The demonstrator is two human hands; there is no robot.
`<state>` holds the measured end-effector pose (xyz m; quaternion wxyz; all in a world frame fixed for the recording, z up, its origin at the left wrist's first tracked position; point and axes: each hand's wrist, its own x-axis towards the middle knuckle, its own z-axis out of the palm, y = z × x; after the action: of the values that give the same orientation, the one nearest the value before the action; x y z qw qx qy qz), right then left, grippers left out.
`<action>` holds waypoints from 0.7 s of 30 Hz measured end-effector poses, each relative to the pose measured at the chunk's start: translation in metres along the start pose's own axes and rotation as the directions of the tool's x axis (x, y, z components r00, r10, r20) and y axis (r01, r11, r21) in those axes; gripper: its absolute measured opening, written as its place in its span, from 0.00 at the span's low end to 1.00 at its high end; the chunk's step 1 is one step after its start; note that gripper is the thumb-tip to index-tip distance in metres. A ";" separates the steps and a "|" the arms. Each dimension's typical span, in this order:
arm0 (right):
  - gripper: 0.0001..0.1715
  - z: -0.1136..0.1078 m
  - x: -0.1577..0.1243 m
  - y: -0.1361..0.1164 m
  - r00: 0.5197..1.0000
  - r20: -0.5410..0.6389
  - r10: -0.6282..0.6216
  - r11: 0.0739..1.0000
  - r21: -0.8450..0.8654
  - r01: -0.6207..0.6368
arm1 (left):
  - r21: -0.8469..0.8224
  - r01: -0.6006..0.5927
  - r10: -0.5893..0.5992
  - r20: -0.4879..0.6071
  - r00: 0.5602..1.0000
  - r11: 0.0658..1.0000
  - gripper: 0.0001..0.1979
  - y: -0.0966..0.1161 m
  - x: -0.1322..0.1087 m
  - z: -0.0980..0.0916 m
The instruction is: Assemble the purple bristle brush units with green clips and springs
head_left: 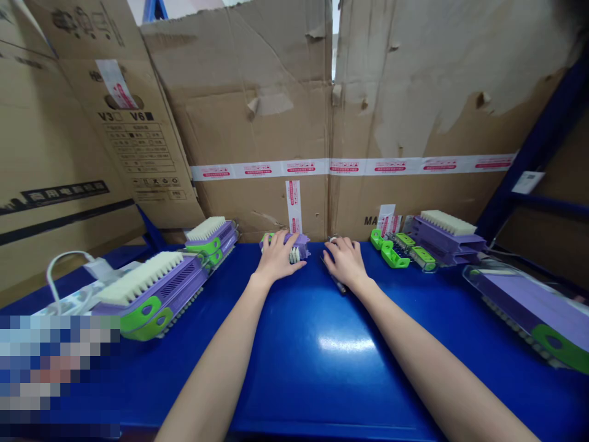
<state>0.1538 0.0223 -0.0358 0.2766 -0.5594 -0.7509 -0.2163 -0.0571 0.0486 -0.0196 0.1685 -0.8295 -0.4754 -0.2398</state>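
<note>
At the back of the blue table, my left hand (276, 256) is closed over a small purple piece (301, 242) with a bit of green and white at its sides. Its fingers lie across the top and the thumb points to the right. A little apart on the right, my right hand (346, 261) curls over a slim dark tool (339, 285). Only the tool's near end and a small part by the fingertips show, so its kind is hidden. Right of that hand lie loose bright green clips (394, 255) and clear-covered green-and-dark pieces (422, 258).
Purple brush-like units with cream bristles and green ends stand on the left (151, 285), back left (216, 239) and right (444, 230). Another purple unit (538, 304) lies front right. A white cable (55, 270) loops at left. Cardboard (257, 123) walls the back of the blue table (313, 393).
</note>
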 end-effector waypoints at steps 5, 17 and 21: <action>0.19 -0.002 0.001 -0.004 0.999 0.033 -0.033 0.999 0.035 0.031 | -0.014 -0.026 0.026 0.021 0.999 1.000 0.41 0.002 0.000 0.001; 0.20 -0.006 0.001 -0.003 0.999 0.052 -0.002 0.996 0.091 -0.003 | -0.120 0.260 -0.270 -0.073 0.960 0.958 0.31 -0.007 -0.003 0.002; 0.21 -0.006 0.001 -0.002 0.998 0.060 0.022 0.993 0.113 -0.028 | -0.230 0.245 -0.279 -0.129 0.952 0.942 0.20 -0.012 -0.001 -0.003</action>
<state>0.1527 0.0184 -0.0306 0.2888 -0.5582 -0.7626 -0.1532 -0.0687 0.0524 -0.0172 0.0835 -0.7500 -0.5384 -0.3751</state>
